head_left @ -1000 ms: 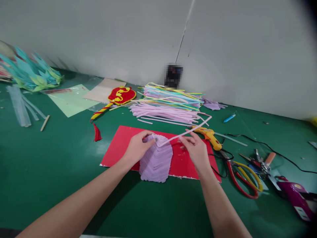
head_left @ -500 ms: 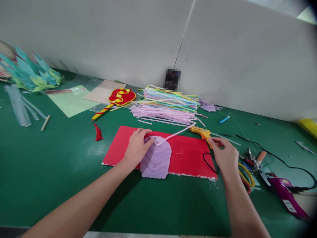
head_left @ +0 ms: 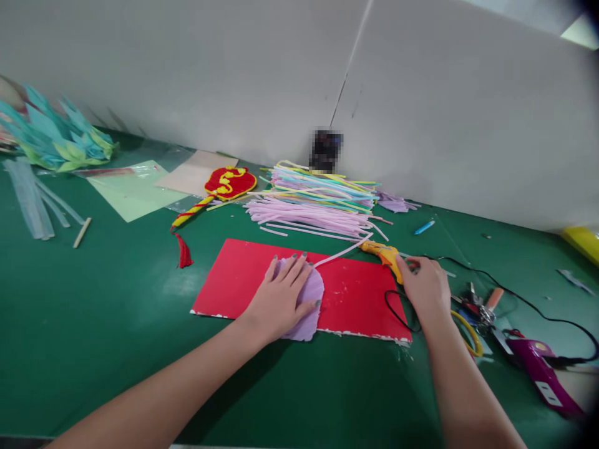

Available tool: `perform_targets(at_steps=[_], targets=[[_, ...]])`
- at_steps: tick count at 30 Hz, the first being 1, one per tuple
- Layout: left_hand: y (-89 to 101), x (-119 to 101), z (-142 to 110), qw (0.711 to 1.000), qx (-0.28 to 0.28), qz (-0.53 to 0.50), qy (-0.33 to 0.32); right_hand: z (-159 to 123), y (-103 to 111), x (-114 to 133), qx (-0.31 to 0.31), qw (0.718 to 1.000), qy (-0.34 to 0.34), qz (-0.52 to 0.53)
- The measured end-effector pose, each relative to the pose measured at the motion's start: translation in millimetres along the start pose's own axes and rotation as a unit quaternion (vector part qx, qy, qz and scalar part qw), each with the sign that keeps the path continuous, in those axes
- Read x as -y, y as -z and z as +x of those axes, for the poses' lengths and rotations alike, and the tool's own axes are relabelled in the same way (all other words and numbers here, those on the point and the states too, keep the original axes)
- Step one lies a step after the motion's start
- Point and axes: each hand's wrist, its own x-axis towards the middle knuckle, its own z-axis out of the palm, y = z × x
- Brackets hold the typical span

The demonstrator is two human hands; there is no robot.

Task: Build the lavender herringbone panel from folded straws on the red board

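My left hand (head_left: 282, 296) lies flat with fingers spread on a lilac fan-shaped piece (head_left: 309, 299) that rests on a red board (head_left: 234, 274). A pale pink strip (head_left: 344, 251) runs from that piece toward the upper right. My right hand (head_left: 423, 287) is closed around the handle of a yellow glue gun (head_left: 381, 251) at the board's right end, beside its black cord (head_left: 395, 308).
A pile of coloured strips (head_left: 318, 196) lies behind the board, with a red and yellow fan (head_left: 227, 183) to its left. Scissors and pliers (head_left: 472, 312) and a purple tool (head_left: 538, 368) lie at the right. Clear sticks (head_left: 32, 199) and teal paper shapes (head_left: 56, 134) sit far left.
My right hand let go of the pink strip, moved right and closed on the glue gun. My left hand went from pinching the lilac piece's top to pressing flat on it.
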Motion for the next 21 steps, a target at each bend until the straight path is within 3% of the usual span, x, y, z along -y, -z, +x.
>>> perform_targets(at_steps=[3,6,13,21], targets=[[-0.2,2.1,-0.1,1.0,-0.001,0.001,0.002,7.3,-9.3,2.0,0.093,0.995,-0.034,-0.02],[0.6,2.8,-0.1,1.0,-0.002,-0.004,0.001,10.4,-17.4,3.7,0.122,0.992,-0.031,-0.032],[1.0,1.7,-1.6,1.0,0.002,-0.01,0.004,2.0,-14.9,11.6,0.052,0.998,-0.004,-0.034],[-2.7,3.2,-1.2,1.0,-0.014,-0.001,0.0,9.1,21.6,-16.3,0.0,0.98,-0.195,-0.037]])
